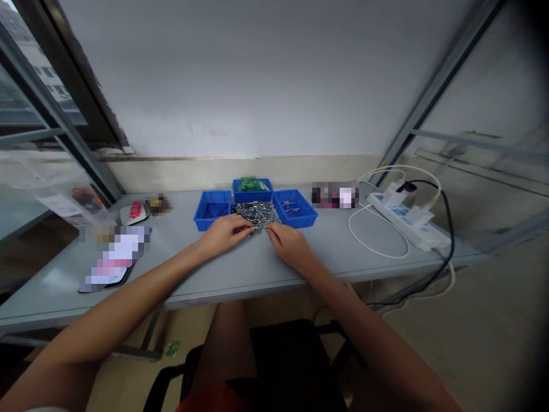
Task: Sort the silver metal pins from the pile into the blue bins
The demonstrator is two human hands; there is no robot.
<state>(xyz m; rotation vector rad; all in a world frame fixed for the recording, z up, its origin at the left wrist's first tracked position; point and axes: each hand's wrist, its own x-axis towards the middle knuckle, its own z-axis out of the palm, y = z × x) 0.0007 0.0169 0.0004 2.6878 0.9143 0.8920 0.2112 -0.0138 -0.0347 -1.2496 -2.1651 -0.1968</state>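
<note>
A heap of thin metal screws (257, 213), some dark and some silvery, lies between several blue trays. At its near edge, my left hand (225, 233) is closed in a pinch, with a slim shiny screw (256, 228) at the fingertips. My right hand (289, 243) faces it from the right, thumb and finger pressed together at the heap's edge; what they grip is too small to make out. The left blue tray (199, 217) holds a few dark pieces. In the right blue tray (309, 217) lie a few silvery screws.
Behind the heap, a third blue tray (253, 196) holds green packets (252, 183). A white power strip (407, 223) with plugs and looping cables lies at right. Toward the left are a phone (115, 257), a red gadget on a white pad (134, 213) and a clear plastic box (72, 200).
</note>
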